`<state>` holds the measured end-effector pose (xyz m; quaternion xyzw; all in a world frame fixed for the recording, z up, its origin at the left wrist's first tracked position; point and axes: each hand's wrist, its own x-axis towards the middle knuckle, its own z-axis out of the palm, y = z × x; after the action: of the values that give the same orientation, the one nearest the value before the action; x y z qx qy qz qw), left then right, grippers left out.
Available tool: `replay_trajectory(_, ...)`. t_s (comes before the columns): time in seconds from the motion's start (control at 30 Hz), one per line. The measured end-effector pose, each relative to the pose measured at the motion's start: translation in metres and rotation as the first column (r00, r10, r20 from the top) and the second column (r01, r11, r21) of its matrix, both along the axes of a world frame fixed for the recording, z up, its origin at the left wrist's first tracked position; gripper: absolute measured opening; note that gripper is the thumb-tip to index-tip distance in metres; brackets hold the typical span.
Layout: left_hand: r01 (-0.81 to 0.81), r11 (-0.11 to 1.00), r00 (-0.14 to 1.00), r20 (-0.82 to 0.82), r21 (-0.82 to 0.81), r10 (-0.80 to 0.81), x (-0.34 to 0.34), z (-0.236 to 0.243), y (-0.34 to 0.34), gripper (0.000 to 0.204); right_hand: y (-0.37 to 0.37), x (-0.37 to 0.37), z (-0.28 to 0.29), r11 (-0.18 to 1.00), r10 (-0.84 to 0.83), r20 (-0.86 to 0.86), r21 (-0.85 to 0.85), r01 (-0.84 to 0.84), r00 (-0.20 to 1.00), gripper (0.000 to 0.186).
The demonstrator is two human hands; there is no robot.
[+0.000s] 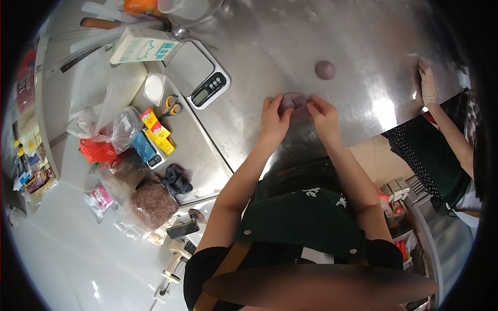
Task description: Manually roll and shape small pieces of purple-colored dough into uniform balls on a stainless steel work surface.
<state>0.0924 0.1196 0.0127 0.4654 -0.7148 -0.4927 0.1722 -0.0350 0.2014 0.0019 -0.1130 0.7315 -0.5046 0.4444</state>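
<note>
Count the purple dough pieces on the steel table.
2. One purple dough ball sits alone on the steel table, beyond the hands. The other dough piece is pinched between the left hand and right hand. More may be hidden under them.

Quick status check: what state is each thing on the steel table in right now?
Left hand: gripping the dough piece.
Right hand: gripping the dough piece.
Dough piece: purple, flattened, pinched between both hands.
Dough ball: rounded, lying alone, untouched.
Scale: pan bare.
Scissors: lying flat.
Carton: lying on its side.
</note>
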Motion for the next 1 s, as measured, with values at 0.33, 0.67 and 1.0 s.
replay_trajectory(0.33, 0.379, 0.909, 0.925, 0.045, -0.174, -0.377, -0.007, 0.004, -0.042, 0.045, -0.010, 0.010, -0.007, 0.993, 0.077, -0.343, -0.057, -0.103, 0.936, 0.025)
replay_trajectory(0.67, 0.409, 0.887, 0.911, 0.030, -0.216, -0.412, 0.000, -0.008, -0.036, 0.033, -0.040, -0.004, 0.000, 0.948, 0.095, -0.801, -0.109, -0.300, 0.591, 0.015)
replay_trajectory(1.0, 0.217, 0.942, 0.967, -0.076, -0.256, -0.243, 0.023, -0.004, -0.029, 0.046, -0.067, 0.009, -0.032, 0.932, 0.123, -0.984, 0.070, -0.356, 0.130, 0.026)
